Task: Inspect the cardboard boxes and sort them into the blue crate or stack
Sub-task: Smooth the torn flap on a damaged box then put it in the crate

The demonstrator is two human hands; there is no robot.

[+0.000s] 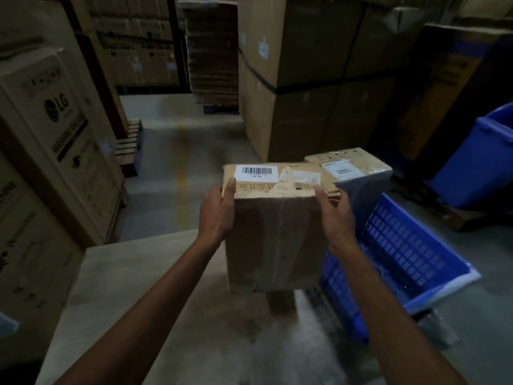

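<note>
I hold a brown taped cardboard box (277, 234) in front of me, with a white barcode label on its top face. My left hand (218, 211) grips its left side and my right hand (334, 212) grips its right side. The box hangs above the floor, just left of the blue crate (410, 254). Inside the crate stands a second box (358, 169), wrapped in clear film with a white label on top. The held box hides the crate's left part.
A flat cardboard surface (116, 287) lies at lower left. Tall LG cartons (58, 140) line the left. Large strapped cartons (313, 79) stand behind. A blue bin (483, 162) sits at right. A floor aisle (177, 151) and a pallet (130, 145) lie ahead.
</note>
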